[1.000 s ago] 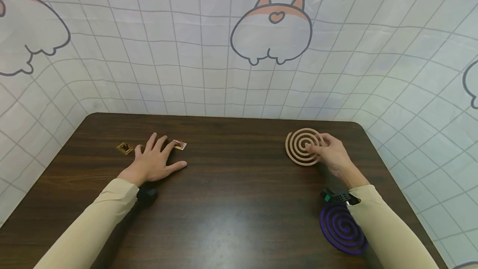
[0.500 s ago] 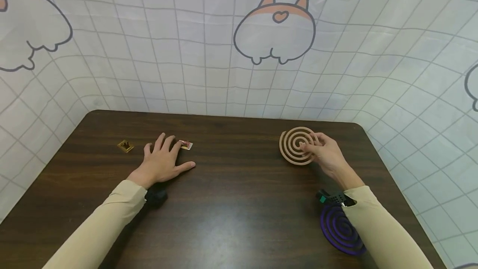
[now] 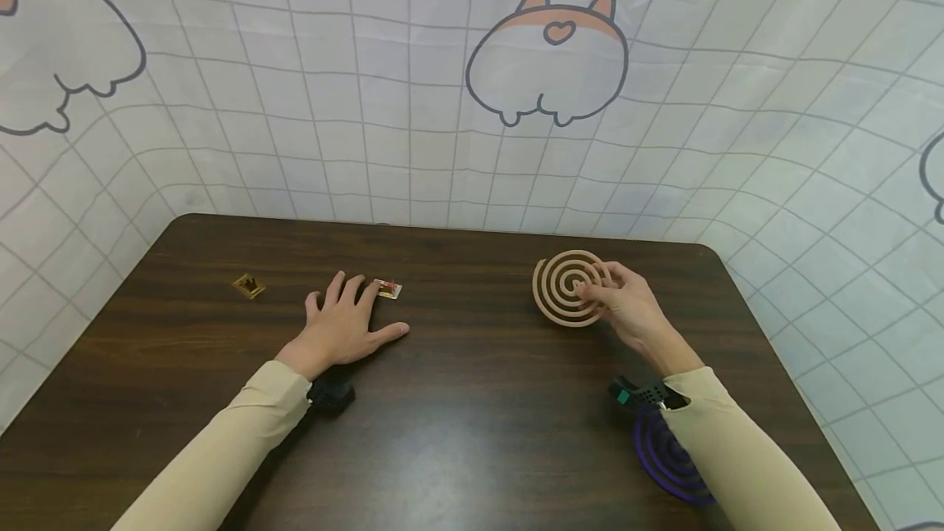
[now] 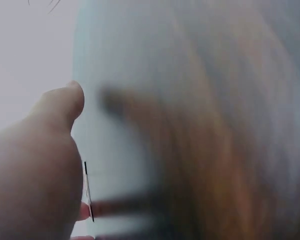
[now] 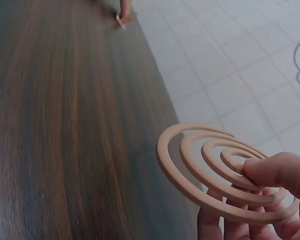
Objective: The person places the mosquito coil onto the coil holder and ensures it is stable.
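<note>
My left hand [image 3: 335, 334] lies spread low over the dark wooden table, thumb out to the side. Its index fingertip rests on a small red, white and gold card [image 3: 389, 290], partly covering it. In the left wrist view the card [image 4: 89, 192] appears edge-on as a thin strip beside the fingers. On the right, my right hand [image 3: 634, 314] holds a tan mosquito coil [image 5: 175, 177] above the table, thumb on the coil's centre and fingers underneath. A purple mosquito coil [image 3: 645, 459] lies on the table, partly hidden below the right forearm.
A small gold diamond-shaped piece [image 3: 249, 286] with a dark figure lies at the table's back left. The dark wood-grain table [image 3: 457, 400] ends against a white gridded curtain [image 3: 413, 154] printed with cartoon animals. Each wrist carries a dark strapped device.
My left hand has slid right, and the card has moved along with it. My right hand has carried the tan coil leftward. The gold piece and the purple coil stay put.
</note>
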The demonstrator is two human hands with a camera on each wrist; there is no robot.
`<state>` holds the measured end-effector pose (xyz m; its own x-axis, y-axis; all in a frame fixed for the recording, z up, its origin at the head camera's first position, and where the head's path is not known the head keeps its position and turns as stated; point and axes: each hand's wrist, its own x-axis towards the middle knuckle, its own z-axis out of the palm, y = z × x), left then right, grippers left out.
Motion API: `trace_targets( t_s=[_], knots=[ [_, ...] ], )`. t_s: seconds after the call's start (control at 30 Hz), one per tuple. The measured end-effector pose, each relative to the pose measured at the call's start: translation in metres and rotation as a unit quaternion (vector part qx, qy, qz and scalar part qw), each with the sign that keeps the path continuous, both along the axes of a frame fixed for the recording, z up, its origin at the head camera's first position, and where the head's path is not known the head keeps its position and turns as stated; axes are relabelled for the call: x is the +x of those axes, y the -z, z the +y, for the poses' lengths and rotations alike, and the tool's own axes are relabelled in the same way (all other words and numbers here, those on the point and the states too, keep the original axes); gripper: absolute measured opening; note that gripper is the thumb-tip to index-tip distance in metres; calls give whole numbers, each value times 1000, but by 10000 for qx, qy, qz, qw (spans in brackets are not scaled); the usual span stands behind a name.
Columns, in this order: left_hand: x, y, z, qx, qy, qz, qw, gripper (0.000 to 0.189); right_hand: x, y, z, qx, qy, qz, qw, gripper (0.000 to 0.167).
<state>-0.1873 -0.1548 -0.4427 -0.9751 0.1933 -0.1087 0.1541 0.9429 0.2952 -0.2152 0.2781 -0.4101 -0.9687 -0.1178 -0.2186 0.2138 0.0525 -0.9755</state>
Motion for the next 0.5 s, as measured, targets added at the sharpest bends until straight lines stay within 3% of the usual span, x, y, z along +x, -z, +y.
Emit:
trace_targets(
  t_s=[0.5],
  knots=[
    [0,4,22,-42,36,76,10000,104,-2,0,-25,-262,-173,-18,9995,41]
  ],
)
